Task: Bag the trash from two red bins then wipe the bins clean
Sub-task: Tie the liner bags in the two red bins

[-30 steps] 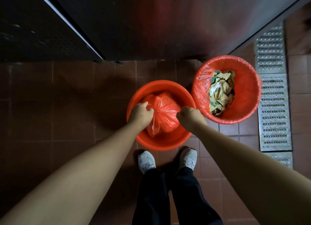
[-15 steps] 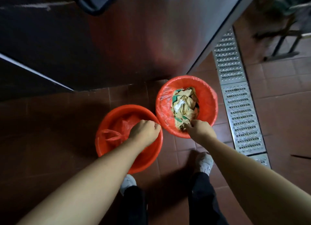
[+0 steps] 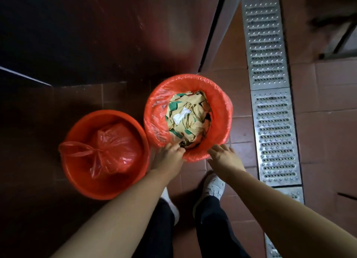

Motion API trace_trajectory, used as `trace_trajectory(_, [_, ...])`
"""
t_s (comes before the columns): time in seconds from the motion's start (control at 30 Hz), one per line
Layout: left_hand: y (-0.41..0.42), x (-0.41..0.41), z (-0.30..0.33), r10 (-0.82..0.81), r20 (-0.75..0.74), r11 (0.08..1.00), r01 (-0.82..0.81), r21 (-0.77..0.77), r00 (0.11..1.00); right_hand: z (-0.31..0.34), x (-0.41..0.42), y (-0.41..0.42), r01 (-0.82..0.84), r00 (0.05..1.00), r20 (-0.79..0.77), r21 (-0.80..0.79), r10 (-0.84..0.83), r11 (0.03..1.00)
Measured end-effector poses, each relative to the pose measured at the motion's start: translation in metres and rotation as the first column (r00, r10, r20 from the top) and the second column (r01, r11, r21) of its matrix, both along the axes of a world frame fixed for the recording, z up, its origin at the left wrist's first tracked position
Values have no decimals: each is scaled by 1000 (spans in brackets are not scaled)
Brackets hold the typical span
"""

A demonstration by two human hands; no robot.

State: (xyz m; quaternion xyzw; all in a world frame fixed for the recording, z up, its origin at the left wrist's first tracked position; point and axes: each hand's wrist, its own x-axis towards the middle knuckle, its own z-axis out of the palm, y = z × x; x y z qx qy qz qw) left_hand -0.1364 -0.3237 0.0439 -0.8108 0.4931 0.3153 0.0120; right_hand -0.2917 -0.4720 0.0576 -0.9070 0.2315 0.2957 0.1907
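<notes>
Left hand (image 3: 170,157) pinches the near rim of the round red liner-covered bin (image 3: 222,103). Right hand (image 3: 222,155), fingers loose, touches the same rim; crumpled brown paper trash (image 3: 189,118) lies just beyond both.

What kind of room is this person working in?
Probably a commercial kitchen or a similar back-of-house work area. The floor is reddish-brown tile, a long perforated metal drain grate runs along it, and a stainless steel cabinet stands behind the two red bins.

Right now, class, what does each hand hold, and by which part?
The left hand pinches the bin liner at its near rim. The right hand holds nothing; its fingers reach toward that rim.
</notes>
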Motion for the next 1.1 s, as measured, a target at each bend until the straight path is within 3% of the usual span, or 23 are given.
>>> trace_trajectory(0.1, [2, -24, -32, -121, 52, 993, 121, 4, 991, -36, -10, -3, -116, 993, 7, 14, 116, 993])
trace_trajectory(0.2, [4, -32, -56, -140, 74, 987, 145, -66, 987, -58, -13, -8, -189, 979, 76, -14, 190, 982])
trace_trajectory(0.37, [10, -32, -72, -66, 66, 954, 82, -288, 996, -66, -16, -18, -231, 946, 219, -54, 237, 971])
trace_trajectory(0.57, [5, -21, -77, -68, 34, 941, 75, -329, 997, -65, 0, -24, -223, 920, 302, -122, 250, 967])
trace_trajectory(0.67, [-6, -11, -78, -5, 24, 968, 11, -253, 1000, -72, 16, -28, -173, 947, 255, -112, 197, 978])
trace_trajectory(0.83, [-31, 4, -84, 95, -17, 991, -96, -98, 995, -90, 38, -30, -161, 986, 19, -106, 164, 981])
trace_trajectory(0.9, [-40, 9, -87, 175, -37, 982, -177, -65, 984, -93, 41, -29, -117, 985, 106, -155, 135, 981])
trace_trajectory(0.97, [-44, 11, -86, 256, -69, 957, -263, -122, 964, -89, 38, -30, -37, 941, 323, -214, 106, 976])
trace_trajectory(1.03, [-43, 8, -81, 217, -51, 937, -223, -270, 975, -86, 27, -33, -49, 870, 469, -217, 148, 975])
trace_trajectory(1.1, [-31, 1, -76, 107, 27, 918, -89, -387, 994, -82, 8, -35, -185, 822, 507, -194, 260, 963])
